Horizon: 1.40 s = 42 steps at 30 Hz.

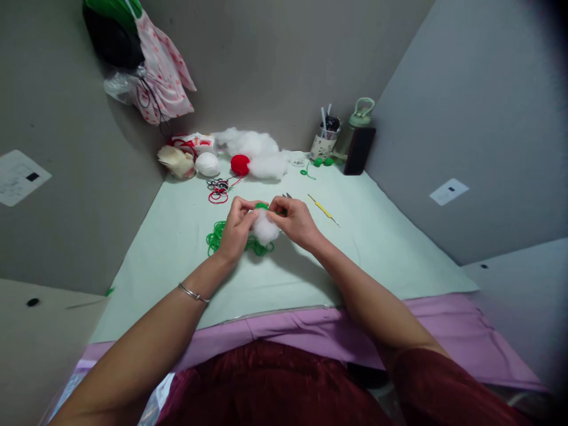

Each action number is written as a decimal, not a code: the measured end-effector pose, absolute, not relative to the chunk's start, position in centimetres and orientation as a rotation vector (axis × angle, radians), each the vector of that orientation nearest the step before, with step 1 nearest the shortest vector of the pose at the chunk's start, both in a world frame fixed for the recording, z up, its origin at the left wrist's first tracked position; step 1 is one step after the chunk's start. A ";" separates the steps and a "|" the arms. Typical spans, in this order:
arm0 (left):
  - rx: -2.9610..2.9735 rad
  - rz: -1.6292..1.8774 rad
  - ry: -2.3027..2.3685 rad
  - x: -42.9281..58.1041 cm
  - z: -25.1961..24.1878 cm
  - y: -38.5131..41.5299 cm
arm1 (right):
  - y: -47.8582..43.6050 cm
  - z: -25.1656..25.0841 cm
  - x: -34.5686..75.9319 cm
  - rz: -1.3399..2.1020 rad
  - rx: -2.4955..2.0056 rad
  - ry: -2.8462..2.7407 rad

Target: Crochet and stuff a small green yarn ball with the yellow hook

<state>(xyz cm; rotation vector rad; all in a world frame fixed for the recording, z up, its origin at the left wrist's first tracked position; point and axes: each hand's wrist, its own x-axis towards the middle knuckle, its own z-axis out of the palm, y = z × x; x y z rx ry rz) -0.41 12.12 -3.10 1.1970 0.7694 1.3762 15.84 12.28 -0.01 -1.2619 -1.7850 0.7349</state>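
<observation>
My left hand [236, 229] pinches a small green crocheted piece [261, 206] over the middle of the table. A tuft of white fiber stuffing [266, 231] bulges from the near side of that piece, between both hands. With bent fingers, my right hand [293, 220] grips the stuffing at its right side, against the green piece. Loose loops of green yarn [215, 238] lie on the cloth beneath and beside my left hand. Dark pointed tips [287, 196], perhaps of scissors, show just behind my right hand; the rest is hidden.
A yellow-handled crochet hook [323, 209] lies right of my hands. Farther back are a red yarn ball [240, 165], a white yarn ball [207, 164], a stuffing heap [257, 148] and tangled red and black yarn [218, 192]. A phone [360, 151] leans against a green bottle [355, 127].
</observation>
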 end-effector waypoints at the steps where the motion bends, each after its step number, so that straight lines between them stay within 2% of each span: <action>1: 1.197 1.362 0.760 -0.5 -3.0 12.1 | 12.2 0.0 15.8 0.713 -1.271 -1.775; 7: 1.214 1.324 0.745 -0.8 -3.3 13.2 | 11.8 0.8 16.1 0.743 -1.207 -1.845; 15: 1.187 1.478 0.885 -0.6 -3.6 13.4 | 11.0 0.5 14.8 0.851 -1.147 -1.886; 28: 1.161 1.209 0.739 -1.7 -2.1 13.2 | 12.5 -0.1 16.0 0.853 -1.266 -1.743; 38: 1.302 1.495 0.852 -1.1 -4.0 13.8 | 11.3 0.4 14.8 0.842 -1.241 -1.833; 42: 1.322 1.477 0.795 -1.1 -3.8 13.3 | 11.6 0.1 14.6 0.826 -1.272 -1.784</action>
